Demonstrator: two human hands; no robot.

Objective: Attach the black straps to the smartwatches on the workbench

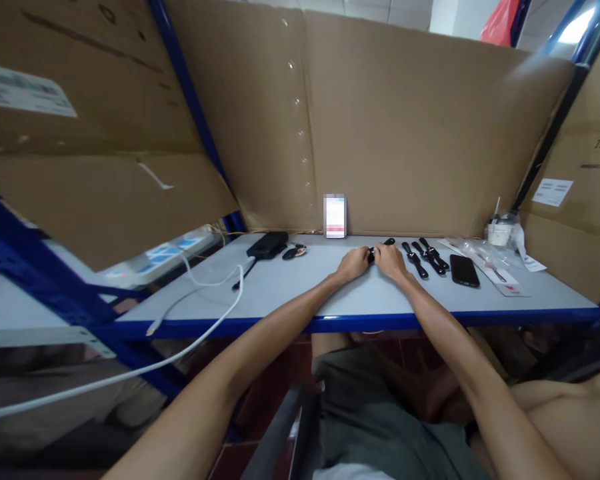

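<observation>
Head view: left hand and right hand touching, both clamped on strap; spare straps, phone at 3 o'clock.

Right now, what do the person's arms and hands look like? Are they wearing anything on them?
The left arm and right arm are bare: no sleeves, no watch or bracelet. The left hand and right hand wear no gloves. Rings are too small to tell. Lower down are grey-green shorts.

Both hands pinch a black watch strap on the table.
</observation>
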